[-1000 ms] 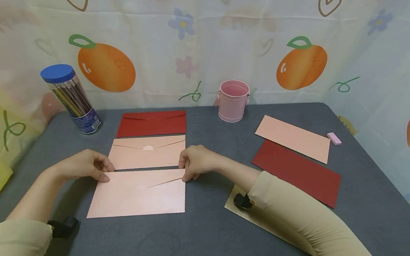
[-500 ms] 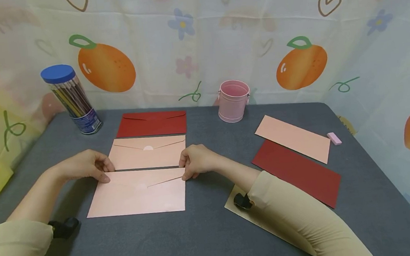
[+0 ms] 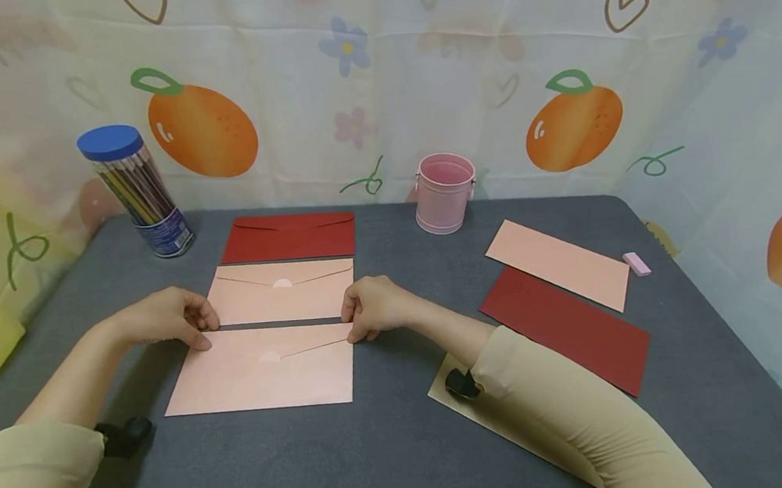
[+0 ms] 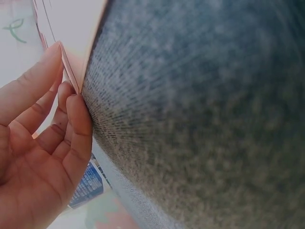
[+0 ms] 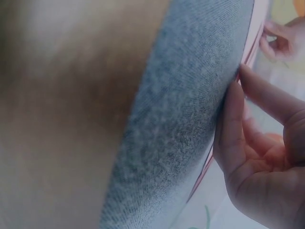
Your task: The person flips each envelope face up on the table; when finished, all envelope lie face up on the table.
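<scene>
Fruit-printed cloth [image 3: 403,78] backs a grey tabletop [image 3: 279,475]; left fingers [image 3: 194,337] and right fingers [image 3: 360,329] pinch a pink envelope [image 3: 256,383].

A pale pink rectangular envelope [image 3: 256,383] is shown flap side up, left of centre on the dark grey table [image 3: 384,465], its long edges running left to right. It is pinched at both far corners. A pale patch [image 3: 270,357] is seen near its middle; from there the flap's edge is traced as a thin line toward the far right corner.
</scene>
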A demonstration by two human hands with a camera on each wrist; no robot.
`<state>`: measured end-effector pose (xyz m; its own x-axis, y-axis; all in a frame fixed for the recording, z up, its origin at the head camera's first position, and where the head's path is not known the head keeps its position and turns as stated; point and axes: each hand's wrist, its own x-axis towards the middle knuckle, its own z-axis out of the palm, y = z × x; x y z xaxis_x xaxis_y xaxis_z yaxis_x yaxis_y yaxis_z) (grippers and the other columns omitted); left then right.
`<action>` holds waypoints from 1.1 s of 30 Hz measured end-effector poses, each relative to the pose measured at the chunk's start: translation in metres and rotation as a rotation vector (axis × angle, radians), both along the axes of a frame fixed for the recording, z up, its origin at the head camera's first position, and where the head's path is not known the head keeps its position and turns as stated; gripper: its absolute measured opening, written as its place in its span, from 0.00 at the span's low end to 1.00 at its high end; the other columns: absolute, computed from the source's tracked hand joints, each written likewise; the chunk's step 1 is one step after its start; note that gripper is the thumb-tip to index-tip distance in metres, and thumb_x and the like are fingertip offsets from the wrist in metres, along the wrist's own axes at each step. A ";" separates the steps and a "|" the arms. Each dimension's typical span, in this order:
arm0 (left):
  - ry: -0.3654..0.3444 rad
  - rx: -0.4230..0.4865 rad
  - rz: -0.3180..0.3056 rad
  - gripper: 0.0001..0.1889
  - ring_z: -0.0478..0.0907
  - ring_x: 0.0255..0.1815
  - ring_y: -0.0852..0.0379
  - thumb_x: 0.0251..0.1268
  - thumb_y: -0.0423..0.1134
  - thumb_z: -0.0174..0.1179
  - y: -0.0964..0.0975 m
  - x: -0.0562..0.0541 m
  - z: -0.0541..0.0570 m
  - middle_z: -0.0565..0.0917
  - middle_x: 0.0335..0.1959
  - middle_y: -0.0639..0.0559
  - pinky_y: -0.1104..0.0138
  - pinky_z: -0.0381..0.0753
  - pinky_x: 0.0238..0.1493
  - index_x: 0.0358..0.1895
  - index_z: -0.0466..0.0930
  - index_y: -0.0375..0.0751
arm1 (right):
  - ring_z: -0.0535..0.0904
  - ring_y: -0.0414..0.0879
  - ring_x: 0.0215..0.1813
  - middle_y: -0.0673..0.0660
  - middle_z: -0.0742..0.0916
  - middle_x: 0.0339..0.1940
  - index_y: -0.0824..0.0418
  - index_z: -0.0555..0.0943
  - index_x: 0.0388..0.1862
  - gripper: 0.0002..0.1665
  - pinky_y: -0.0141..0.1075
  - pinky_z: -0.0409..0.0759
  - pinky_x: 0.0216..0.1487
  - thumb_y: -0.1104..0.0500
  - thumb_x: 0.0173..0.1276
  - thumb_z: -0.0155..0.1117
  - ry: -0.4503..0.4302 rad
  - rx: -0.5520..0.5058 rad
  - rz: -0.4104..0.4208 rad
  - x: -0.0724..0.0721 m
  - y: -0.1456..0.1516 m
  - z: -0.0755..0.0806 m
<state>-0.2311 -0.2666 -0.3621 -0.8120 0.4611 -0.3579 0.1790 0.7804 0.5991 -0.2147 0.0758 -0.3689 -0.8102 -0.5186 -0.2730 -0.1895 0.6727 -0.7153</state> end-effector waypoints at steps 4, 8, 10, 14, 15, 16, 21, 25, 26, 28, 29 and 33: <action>-0.010 0.000 -0.007 0.16 0.71 0.33 0.65 0.51 0.34 0.71 0.000 0.000 0.002 0.81 0.34 0.51 0.73 0.72 0.35 0.41 0.81 0.29 | 0.80 0.38 0.18 0.51 0.83 0.20 0.64 0.83 0.36 0.14 0.30 0.84 0.26 0.67 0.51 0.78 0.013 0.010 0.003 0.001 -0.001 0.000; -0.022 0.000 -0.007 0.16 0.71 0.34 0.65 0.51 0.34 0.71 0.001 0.000 0.003 0.81 0.34 0.52 0.73 0.72 0.36 0.41 0.81 0.30 | 0.80 0.38 0.19 0.51 0.83 0.21 0.64 0.82 0.37 0.15 0.30 0.84 0.26 0.67 0.52 0.77 0.018 0.010 0.012 0.001 -0.002 0.001; -0.026 0.000 -0.004 0.16 0.71 0.33 0.65 0.51 0.35 0.71 0.002 0.000 0.004 0.81 0.33 0.52 0.73 0.72 0.36 0.42 0.80 0.30 | 0.81 0.39 0.19 0.52 0.84 0.22 0.63 0.82 0.38 0.15 0.31 0.84 0.27 0.67 0.52 0.77 0.012 0.001 0.013 0.001 0.000 0.002; -0.024 -0.019 -0.007 0.17 0.71 0.33 0.63 0.54 0.37 0.71 0.004 -0.001 0.006 0.79 0.32 0.53 0.72 0.72 0.35 0.43 0.80 0.31 | 0.83 0.41 0.22 0.55 0.87 0.25 0.63 0.82 0.40 0.14 0.32 0.85 0.29 0.66 0.55 0.75 0.009 -0.020 0.013 0.000 0.006 0.008; -0.018 -0.024 -0.007 0.17 0.71 0.34 0.63 0.55 0.38 0.71 0.005 -0.001 0.006 0.79 0.33 0.52 0.71 0.72 0.35 0.43 0.80 0.31 | 0.83 0.42 0.23 0.55 0.87 0.25 0.63 0.82 0.41 0.15 0.32 0.85 0.30 0.65 0.56 0.75 0.010 -0.021 0.012 0.000 0.008 0.010; -0.004 -0.029 -0.008 0.17 0.71 0.34 0.62 0.55 0.39 0.71 0.006 -0.001 0.007 0.79 0.33 0.52 0.71 0.72 0.35 0.43 0.80 0.32 | 0.84 0.42 0.24 0.56 0.87 0.26 0.64 0.82 0.42 0.15 0.32 0.85 0.31 0.65 0.57 0.74 0.014 -0.023 0.011 0.000 0.011 0.012; 0.098 -0.031 0.013 0.15 0.73 0.38 0.59 0.57 0.40 0.70 0.018 -0.001 0.014 0.82 0.36 0.50 0.71 0.74 0.37 0.44 0.81 0.35 | 0.84 0.44 0.26 0.55 0.85 0.27 0.64 0.82 0.46 0.16 0.33 0.86 0.33 0.62 0.60 0.73 0.047 -0.026 -0.010 -0.004 0.030 0.023; 0.190 -0.003 0.012 0.13 0.76 0.43 0.56 0.60 0.38 0.67 0.037 0.000 0.023 0.84 0.41 0.47 0.68 0.77 0.44 0.46 0.80 0.37 | 0.84 0.43 0.28 0.55 0.86 0.30 0.64 0.82 0.49 0.18 0.33 0.85 0.35 0.60 0.62 0.72 0.073 -0.032 -0.042 -0.007 0.052 0.029; 0.211 0.013 0.006 0.13 0.77 0.45 0.54 0.61 0.37 0.67 0.042 0.001 0.025 0.84 0.43 0.46 0.66 0.77 0.46 0.46 0.80 0.37 | 0.84 0.43 0.29 0.55 0.86 0.31 0.64 0.82 0.50 0.18 0.33 0.85 0.35 0.60 0.62 0.71 0.076 -0.035 -0.052 -0.008 0.059 0.029; 0.237 0.047 -0.003 0.13 0.78 0.49 0.50 0.61 0.35 0.66 0.054 0.002 0.030 0.84 0.46 0.43 0.61 0.79 0.51 0.48 0.80 0.37 | 0.84 0.43 0.30 0.55 0.86 0.32 0.64 0.81 0.51 0.19 0.34 0.86 0.37 0.59 0.63 0.71 0.081 -0.041 -0.076 -0.009 0.073 0.031; 0.247 0.062 -0.006 0.14 0.79 0.51 0.48 0.61 0.35 0.65 0.060 0.003 0.031 0.84 0.48 0.43 0.58 0.80 0.54 0.49 0.80 0.36 | 0.84 0.43 0.31 0.55 0.86 0.33 0.64 0.81 0.52 0.19 0.35 0.86 0.38 0.59 0.63 0.70 0.079 -0.047 -0.093 -0.010 0.080 0.031; 0.241 0.127 0.008 0.18 0.77 0.59 0.40 0.63 0.35 0.65 0.086 0.003 0.036 0.81 0.55 0.38 0.48 0.77 0.63 0.55 0.77 0.35 | 0.86 0.49 0.36 0.57 0.86 0.37 0.65 0.80 0.54 0.20 0.41 0.87 0.43 0.59 0.64 0.69 0.076 -0.066 -0.173 -0.010 0.112 0.036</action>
